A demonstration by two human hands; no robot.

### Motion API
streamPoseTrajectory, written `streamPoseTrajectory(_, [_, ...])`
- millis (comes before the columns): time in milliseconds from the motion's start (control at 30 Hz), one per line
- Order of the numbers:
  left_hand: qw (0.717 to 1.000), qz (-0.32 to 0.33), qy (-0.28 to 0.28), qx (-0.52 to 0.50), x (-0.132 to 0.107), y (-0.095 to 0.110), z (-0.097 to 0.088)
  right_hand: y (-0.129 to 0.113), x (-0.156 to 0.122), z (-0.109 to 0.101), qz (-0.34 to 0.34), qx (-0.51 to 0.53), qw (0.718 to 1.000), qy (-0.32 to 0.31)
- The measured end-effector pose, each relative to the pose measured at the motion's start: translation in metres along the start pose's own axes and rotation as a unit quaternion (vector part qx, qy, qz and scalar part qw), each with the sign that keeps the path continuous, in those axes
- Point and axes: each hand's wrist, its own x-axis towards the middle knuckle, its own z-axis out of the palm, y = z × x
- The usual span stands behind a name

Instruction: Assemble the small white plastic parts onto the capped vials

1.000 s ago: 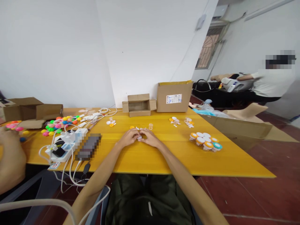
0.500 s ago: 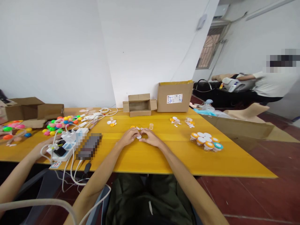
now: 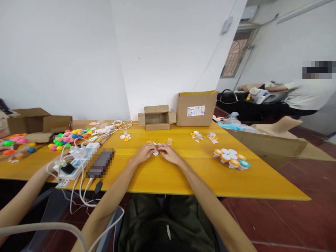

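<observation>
Both bare forearms reach forward over the yellow table (image 3: 162,178) from its near edge, slanting inward so the hands meet near the middle of the top. Wrists low, knuckles up. Left hand (image 3: 144,153) arched, its fingers bent toward the right; right hand (image 3: 169,153) mirrors it, fingers curled toward the left.

Grip narrow: a small white disc (image 3: 155,153) sits at the meeting point, held between the fingertips of the two hands. It shows as a pale round face just in the gap, tilted toward the wearer. Fingers cover part of it; which fingertip presses where is too small to make out.

Just beyond the fingers: small white pieces (image 3: 155,143), with an orange-yellow ring (image 3: 148,142) on their left and a clear cup (image 3: 169,141) on their right (the cup stands apart from the right hand).

Well off to the right, a close cluster of lidded containers (image 3: 231,158), tops white, orange and one teal. Toward the wall, a small open carton (image 3: 157,120) beside a larger labelled box (image 3: 196,108). At left, a co-worker's arm (image 3: 28,190) extends behind the power strip (image 3: 85,157).
</observation>
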Motion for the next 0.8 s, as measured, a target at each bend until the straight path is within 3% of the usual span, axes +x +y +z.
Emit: streamPoseTrajectory(800, [1.000,0.001,-0.001,-0.003,0.0000,-0.0028,0.0008,-0.0059,-0.0013,0.0008,0.010,-0.010,0.999,0.029])
